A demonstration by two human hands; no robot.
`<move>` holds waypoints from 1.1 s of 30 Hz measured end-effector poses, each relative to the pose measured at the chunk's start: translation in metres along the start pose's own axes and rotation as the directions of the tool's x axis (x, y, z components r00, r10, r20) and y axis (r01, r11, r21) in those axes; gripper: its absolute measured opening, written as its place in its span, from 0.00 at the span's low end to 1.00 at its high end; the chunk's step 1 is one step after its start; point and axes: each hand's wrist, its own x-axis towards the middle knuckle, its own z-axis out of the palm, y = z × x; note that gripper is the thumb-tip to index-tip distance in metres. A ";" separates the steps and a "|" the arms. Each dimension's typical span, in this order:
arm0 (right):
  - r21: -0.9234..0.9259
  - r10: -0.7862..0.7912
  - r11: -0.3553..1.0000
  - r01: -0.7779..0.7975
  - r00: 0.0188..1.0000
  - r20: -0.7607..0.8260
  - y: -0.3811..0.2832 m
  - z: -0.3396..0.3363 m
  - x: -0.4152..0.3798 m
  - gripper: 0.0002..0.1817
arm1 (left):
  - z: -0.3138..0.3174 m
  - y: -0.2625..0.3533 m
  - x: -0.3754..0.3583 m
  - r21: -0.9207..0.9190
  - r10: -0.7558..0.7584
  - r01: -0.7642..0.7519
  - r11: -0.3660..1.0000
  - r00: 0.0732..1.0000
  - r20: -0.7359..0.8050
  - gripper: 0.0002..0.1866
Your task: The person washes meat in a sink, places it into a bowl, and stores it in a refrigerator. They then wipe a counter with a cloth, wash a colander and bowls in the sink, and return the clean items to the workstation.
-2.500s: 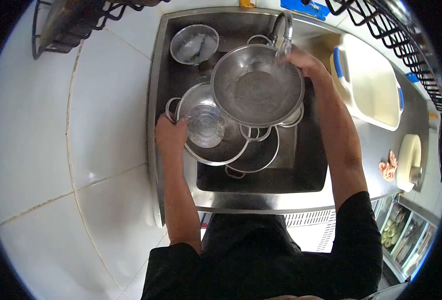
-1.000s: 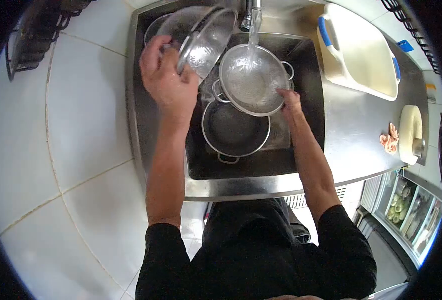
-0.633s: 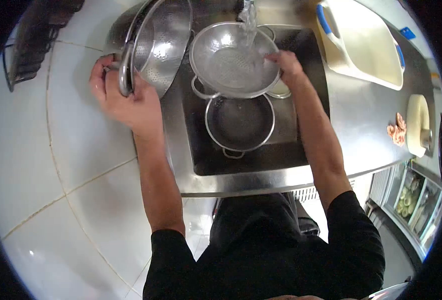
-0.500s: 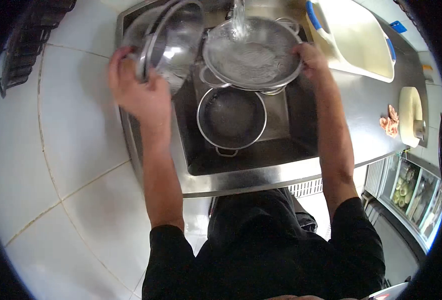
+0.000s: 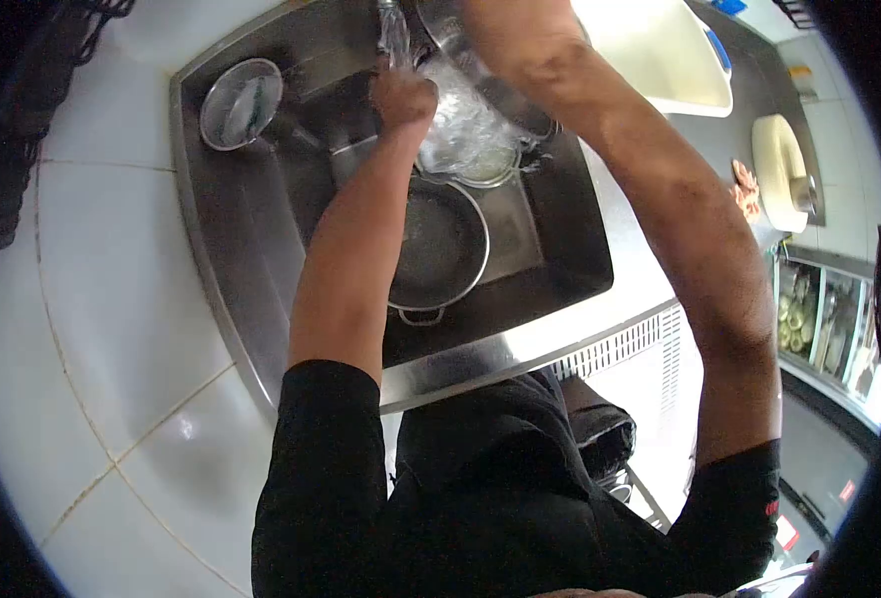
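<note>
In the head view my left hand (image 5: pixel 403 98) is at the water stream (image 5: pixel 393 35) near the sink's back, its fingers blurred and bent together. My right hand (image 5: pixel 530 38) reaches to the top edge over a tilted metal bowl (image 5: pixel 500 92); its fingers are cut off or hidden, so its hold cannot be made out. Water splashes (image 5: pixel 465 125) between the hands over a metal vessel. A round dark pan (image 5: pixel 435 244) with a pale rim lies in the basin below, partly behind my left forearm.
A small metal strainer or bowl (image 5: pixel 241 104) lies at the sink's left. The steel sink edge (image 5: pixel 460 374) runs in front of the body. A white tub (image 5: pixel 660 60) with blue handles stands right; beyond are pinkish pieces (image 5: pixel 745 189) and a round cream block (image 5: pixel 779 171).
My left hand has moved right to the water, away from the bowls it held at the left. My right hand has moved up and left over the bowl. The view has shifted.
</note>
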 end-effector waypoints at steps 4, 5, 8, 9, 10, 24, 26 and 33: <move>-0.091 -0.141 0.987 0.134 0.987 -0.076 -0.006 0.006 -0.009 0.09 | 0.007 0.017 -0.010 0.253 0.212 -0.203 0.946 0.977 -0.009 0.16; -0.100 -0.153 0.984 0.145 0.985 -0.077 -0.003 0.002 -0.012 0.10 | -0.005 0.029 -0.015 0.209 0.249 -0.240 0.948 0.968 -0.018 0.16; -0.134 -0.104 0.985 0.108 0.994 0.034 0.001 -0.018 -0.035 0.10 | -0.025 0.047 -0.031 0.196 0.344 -0.332 0.923 0.939 -0.029 0.15; -0.117 -0.065 0.990 0.077 0.993 0.102 0.002 -0.026 -0.042 0.11 | -0.029 0.052 -0.037 0.266 0.369 -0.352 0.897 0.929 -0.014 0.15; -0.038 -0.102 0.994 0.100 0.994 -0.037 0.007 -0.021 -0.051 0.10 | -0.034 0.058 -0.044 0.336 0.392 -0.370 0.866 0.920 0.000 0.15; 0.594 0.538 0.774 -0.219 0.722 -0.434 0.162 0.073 -0.299 0.31 | -0.133 0.083 -0.130 0.131 0.308 -0.279 0.951 0.831 -0.464 0.17; 0.825 0.826 0.400 -0.399 0.546 -0.137 0.175 0.118 -0.331 0.23 | -0.135 0.080 -0.134 -0.381 -0.104 -0.097 0.919 0.874 -0.475 0.17; 0.896 0.914 -0.285 -0.342 0.186 0.362 0.158 0.210 -0.391 0.14 | -0.097 0.195 -0.209 -0.905 -0.471 0.329 0.269 0.865 0.175 0.27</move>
